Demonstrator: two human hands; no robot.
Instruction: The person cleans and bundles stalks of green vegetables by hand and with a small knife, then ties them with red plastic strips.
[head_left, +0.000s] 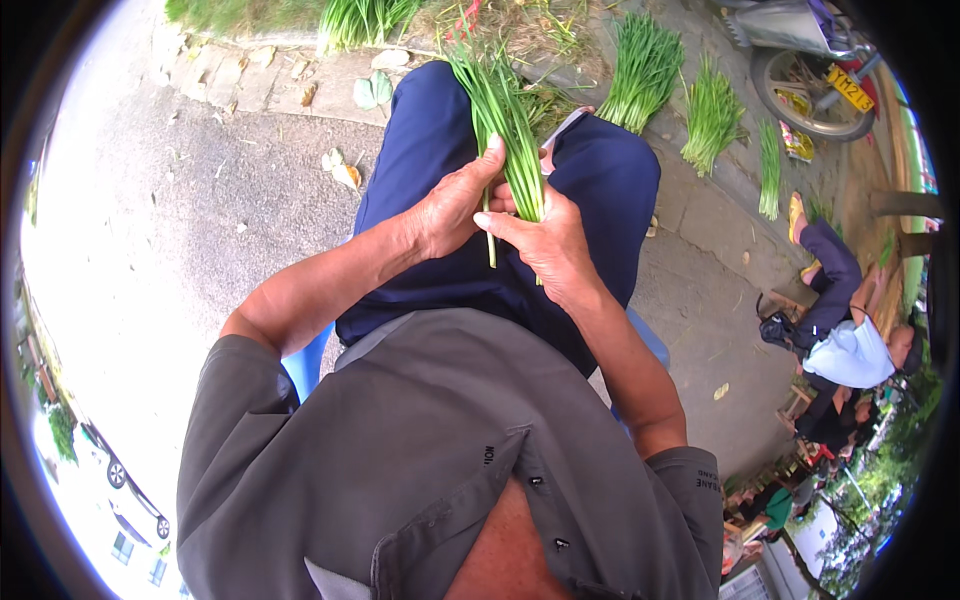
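Note:
A loose bunch of green garlic chives (517, 142) lies over my lap, its leaf tips pointing away from me between my knees. My left hand (461, 202) holds the stalks from the left, with the thumb laid along them. Around the pale lower stalks, my right hand (555, 236) is closed, its thumb reaching across towards my left palm. One stalk hangs lower than the rest, below my left hand. Some fingers of both hands are hidden behind the bunch.
Chive bunches lie beyond my knees: a large one (641, 71), a medium one (711, 116) and a thin one (770, 172). More greens (367, 19) lie on the far verge. A motorcycle wheel (810, 94) stands at upper right. A seated person (847, 345) is at right. I sit on a blue stool (307, 364).

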